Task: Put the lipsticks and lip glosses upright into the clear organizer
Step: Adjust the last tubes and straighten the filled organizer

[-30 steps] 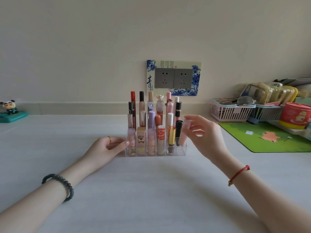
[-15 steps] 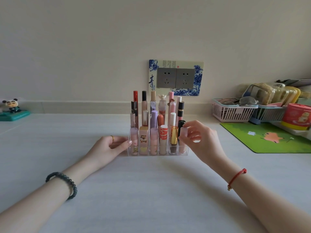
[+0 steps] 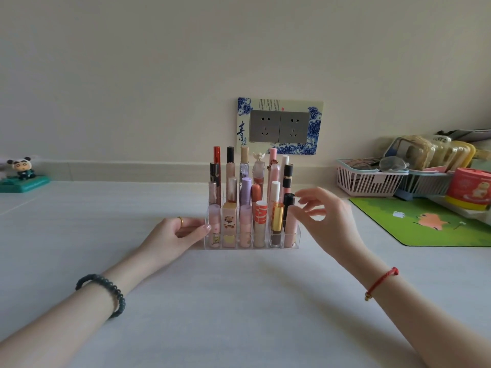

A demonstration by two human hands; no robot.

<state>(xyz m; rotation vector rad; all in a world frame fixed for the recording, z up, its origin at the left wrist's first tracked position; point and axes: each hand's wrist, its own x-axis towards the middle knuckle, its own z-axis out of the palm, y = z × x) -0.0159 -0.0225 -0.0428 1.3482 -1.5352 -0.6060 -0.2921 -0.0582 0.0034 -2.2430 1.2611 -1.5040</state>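
1. The organizer (image 3: 297, 235) stands mid-table (image 3: 239, 301), nearer the far edge, with its rows filled by upright lipsticks and glosses.
2. The left hand (image 3: 178, 233) lies on the table at the organizer's left wall. Its fingertips (image 3: 206, 227) rest against that wall and it grips nothing.
3. The right hand (image 3: 329, 221) hovers at the front right corner with its fingers (image 3: 305, 193) spread and loose. It is just beside the pink tube (image 3: 291, 229) seated upright in the front right slot; I cannot tell whether the thumb touches it.
4. Step in hand, as I judge it: letting go after seating that pink tube.
5. No loose tubes show on the table, so the task looks about done.
6. The next move calls for drawing the right hand clear without brushing the tall tubes behind.
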